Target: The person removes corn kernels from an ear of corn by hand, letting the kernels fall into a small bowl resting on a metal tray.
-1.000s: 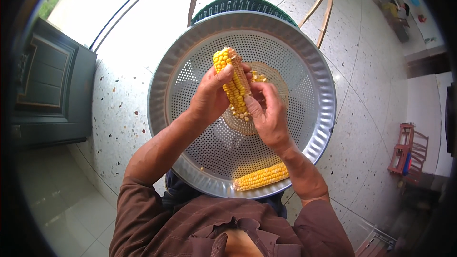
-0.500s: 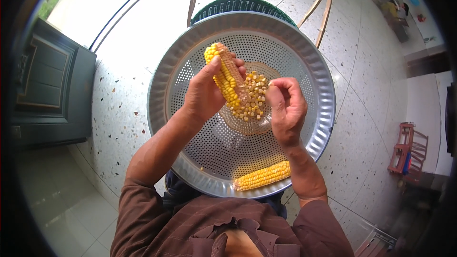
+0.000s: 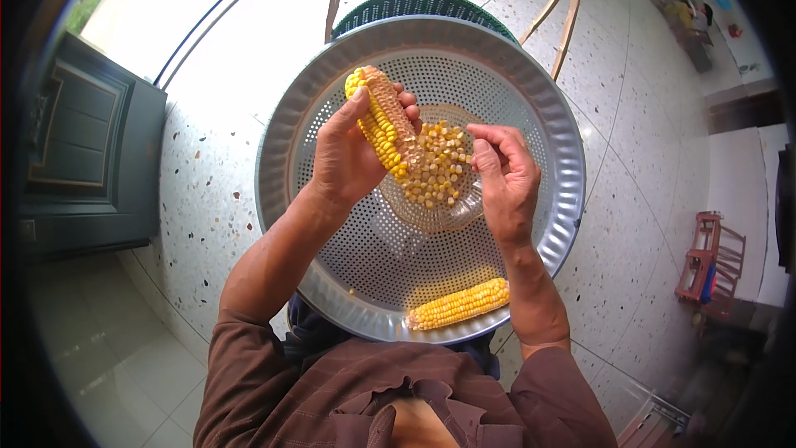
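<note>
My left hand is closed around a partly stripped corn cob, held tilted above a wide metal colander. Yellow kernels still cover the cob's left side, while bare pinkish core shows on its right. Beside its lower end, my right hand hovers over loose corn kernels with its fingers curled. A gap shows between thumb and index finger, and I see nothing gripped there. A second ear of corn, covered in kernels, lies at the colander's near edge, its right end by my right forearm.
Behind the colander is a dark green basket beside wooden legs. A dark green door stands at left. Reddish wooden chairs are on the right of the speckled floor. Another person is far off, upper right.
My left hand and the cob have shifted slightly up and left. The right hand has moved a little to the right, its index finger and thumb now farther apart.
</note>
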A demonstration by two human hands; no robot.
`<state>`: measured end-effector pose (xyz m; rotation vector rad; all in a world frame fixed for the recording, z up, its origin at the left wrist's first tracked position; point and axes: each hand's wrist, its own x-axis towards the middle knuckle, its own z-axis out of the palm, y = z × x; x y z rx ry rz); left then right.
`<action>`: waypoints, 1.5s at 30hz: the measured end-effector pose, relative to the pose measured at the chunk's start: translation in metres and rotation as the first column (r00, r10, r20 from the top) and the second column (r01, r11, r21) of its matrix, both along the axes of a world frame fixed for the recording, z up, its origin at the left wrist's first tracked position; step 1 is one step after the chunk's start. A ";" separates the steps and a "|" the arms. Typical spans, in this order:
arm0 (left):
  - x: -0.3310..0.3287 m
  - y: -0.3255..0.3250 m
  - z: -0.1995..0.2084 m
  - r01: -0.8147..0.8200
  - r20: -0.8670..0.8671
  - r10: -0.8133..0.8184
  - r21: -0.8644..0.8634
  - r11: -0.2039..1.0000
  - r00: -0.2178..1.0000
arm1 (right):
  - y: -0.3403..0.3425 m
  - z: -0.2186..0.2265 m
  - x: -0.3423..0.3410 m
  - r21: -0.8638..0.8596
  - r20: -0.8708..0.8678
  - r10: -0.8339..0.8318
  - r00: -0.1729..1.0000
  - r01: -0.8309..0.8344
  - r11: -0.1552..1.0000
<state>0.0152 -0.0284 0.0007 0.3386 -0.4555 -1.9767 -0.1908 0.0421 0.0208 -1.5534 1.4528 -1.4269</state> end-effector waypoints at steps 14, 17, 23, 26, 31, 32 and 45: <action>-0.010 0.012 0.001 0.044 0.186 -0.030 -0.075 0.996 0.982 | 0.011 -0.008 0.024 0.332 0.304 0.288 0.908 -0.384 0.862; -0.012 0.015 0.001 0.069 0.214 -0.048 -0.092 0.993 0.976 | 0.010 -0.011 0.024 0.319 0.269 0.317 0.910 -0.394 0.862; -0.012 0.015 -0.001 0.111 0.251 -0.078 -0.120 0.987 0.965 | 0.009 -0.012 0.023 0.350 0.207 0.306 0.929 -0.362 0.864; -0.013 0.016 0.000 0.110 0.259 -0.076 -0.120 0.987 0.963 | 0.009 -0.008 0.024 0.356 0.253 0.284 0.925 -0.362 0.862; -0.015 0.017 -0.003 0.113 0.273 -0.074 -0.129 0.985 0.959 | 0.009 -0.009 0.022 0.342 0.189 0.296 0.936 -0.346 0.874; -0.015 0.016 -0.003 0.113 0.279 -0.073 -0.134 0.985 0.958 | 0.009 -0.009 0.023 0.341 0.178 0.297 0.938 -0.342 0.876; -0.016 0.017 -0.003 0.107 0.288 -0.068 -0.123 0.987 0.955 | 0.008 -0.017 0.024 0.296 0.109 0.269 0.957 -0.290 0.910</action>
